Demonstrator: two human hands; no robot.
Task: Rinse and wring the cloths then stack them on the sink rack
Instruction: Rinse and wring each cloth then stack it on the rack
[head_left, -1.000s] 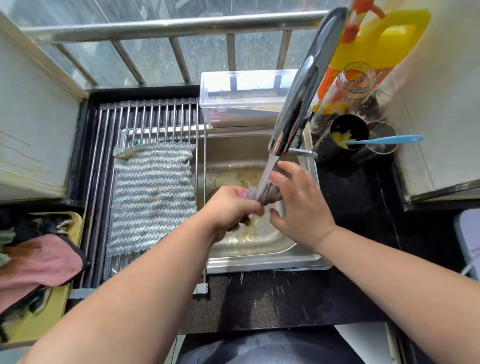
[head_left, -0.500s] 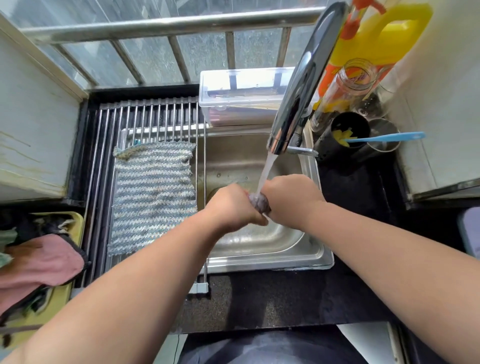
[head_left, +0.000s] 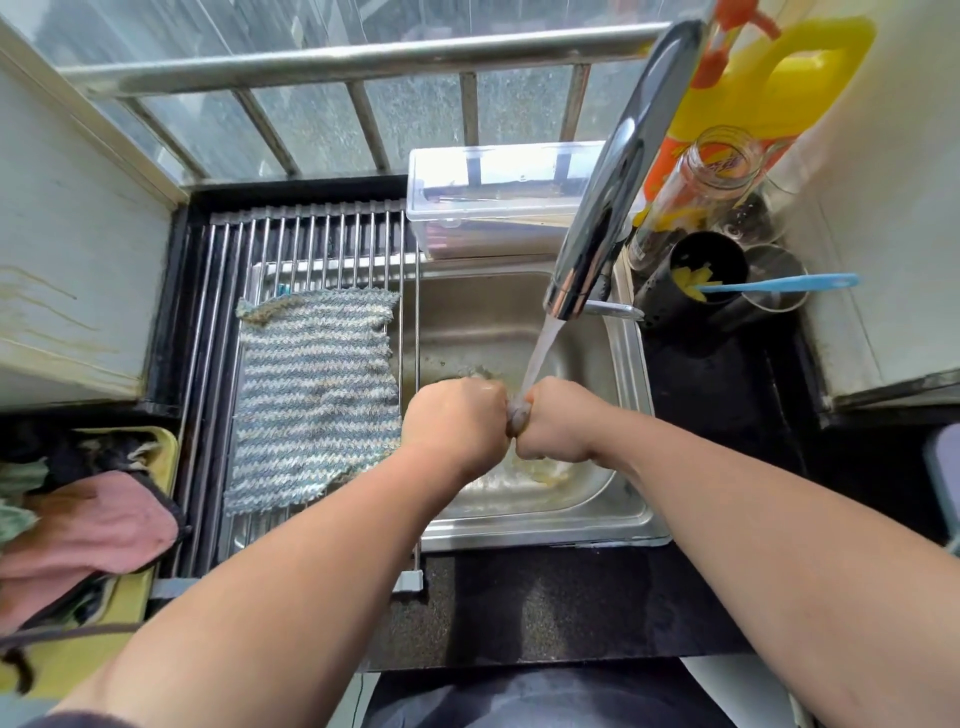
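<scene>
Far left, a yellow tray holds a pink cloth among other rags, which I judge are not yet rinsed. Next, the rack covers the left part of the sink, with one striped cloth laid flat on its bars. Over the basin the left hand is a closed fist, its grip wrapped round one end of a grey cloth. Only a short twisted stub of that cloth shows between the knuckles. The right hand is fisted on the other end, its grip equally tight, knuckles against or just beside those of the left. The tap stands above and to the right, and its stream falls on the stub where the fists meet. How much cloth lies inside the fists is hidden, so the degree of twist cannot be confirmed. In my assessment the step in hand is wringing the second cloth, with rinsing overlapping it while the water runs. The next move calls for lifting the cloth clear of the stream for a final twist. It would then be opened out and laid on the striped cloth. On the bench at right, a black cup with a blue brush stands well apart from the work.
</scene>
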